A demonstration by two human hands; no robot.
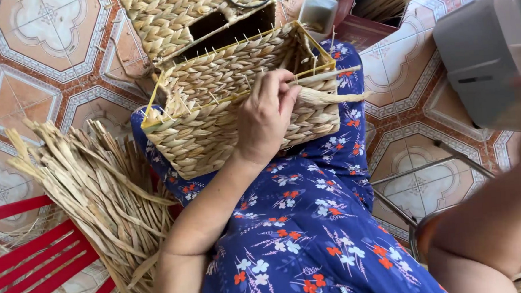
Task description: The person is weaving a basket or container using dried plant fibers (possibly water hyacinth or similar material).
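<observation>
The half-woven basket (240, 106) rests on the lap, light but stiff-ribbed. The left hand (265, 116) pinches a pliable fibre strand (329, 95) at its rim; the right hand's grip can't be told.

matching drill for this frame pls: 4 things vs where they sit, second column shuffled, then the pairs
1 woven basket
2 dried straw bundle
3 left hand
4 grey device

A frame's upper right
B on the basket's side, pinching a strand
C on the lap
D on the red chair, frame's left

Pairs: 1-C, 2-D, 3-B, 4-A
</observation>
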